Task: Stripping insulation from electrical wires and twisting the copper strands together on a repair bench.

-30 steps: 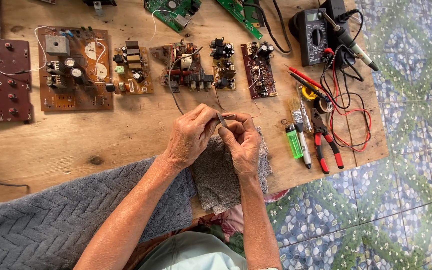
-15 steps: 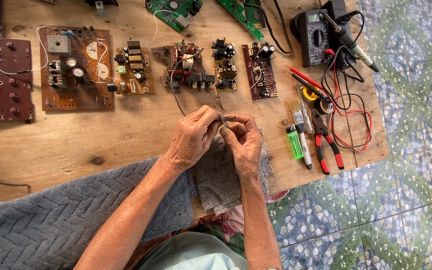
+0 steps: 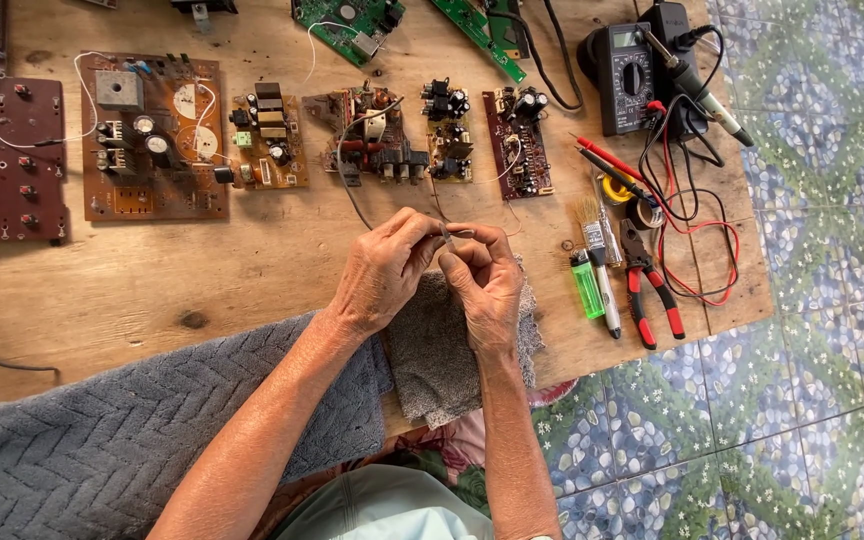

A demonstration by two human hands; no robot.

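Small grey metal part (image 3: pixel 455 234) pinched between fingertips of left hand (image 3: pixel 384 270) and right hand (image 3: pixel 488 285), hands together, above grey cloth (image 3: pixel 432 355) at wooden table's (image 3: pixel 202 290) near edge. Likely best kept over that cloth, grip steady. Brown circuit boards (image 3: pixel 152 135) along far edge; red-handled pliers (image 3: pixel 649 285), green lighter (image 3: pixel 586 284) toward right edge.
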